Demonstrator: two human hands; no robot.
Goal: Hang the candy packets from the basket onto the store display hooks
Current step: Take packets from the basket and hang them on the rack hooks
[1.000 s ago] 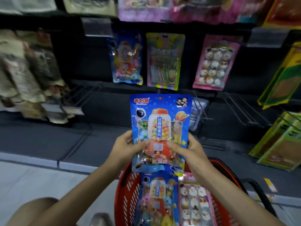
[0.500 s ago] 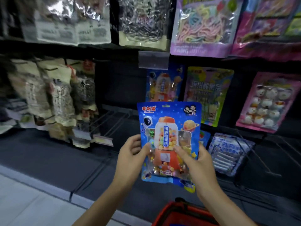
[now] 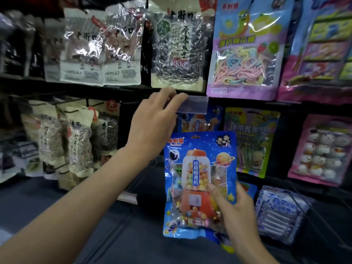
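Gripping the candy pkt point(image 3: 198, 180) at its lower right edge, the right hand point(image 3: 236, 210) is clamped on it: thumb on the front face, fingers behind. The pkt is upright, held in the air in front of the display, just below the price-tag holder point(image 3: 194, 104). Contents: blue pouch w/ clear window, multicoloured candy balls inside, gumball-machine graphic.

The left hand point(image 3: 154, 126) is raised, fingertips on the clear holder. Pinch vs. touch: cannot tell.

Behind the holder hangs a matching blue pkt point(image 3: 202, 121). To its right: green-yellow pkt point(image 3: 251, 141), then pink pkt point(image 3: 322, 149) w/ rows of round white sweets.

Row above: purple pkt point(image 3: 243, 54) w/ pastel gummy strings; clear seed bag point(image 3: 177, 46) w/ dark seeds; more glossy bags to the left.

Lower row, left of ctr: pale bags point(image 3: 76, 140) on black hooks. Lower right: white-blue pkts point(image 3: 280, 212), stacked on wire hooks.

Below everything: dark shelf base point(image 3: 133, 235). Lighting is dim; frame edges are blurred.
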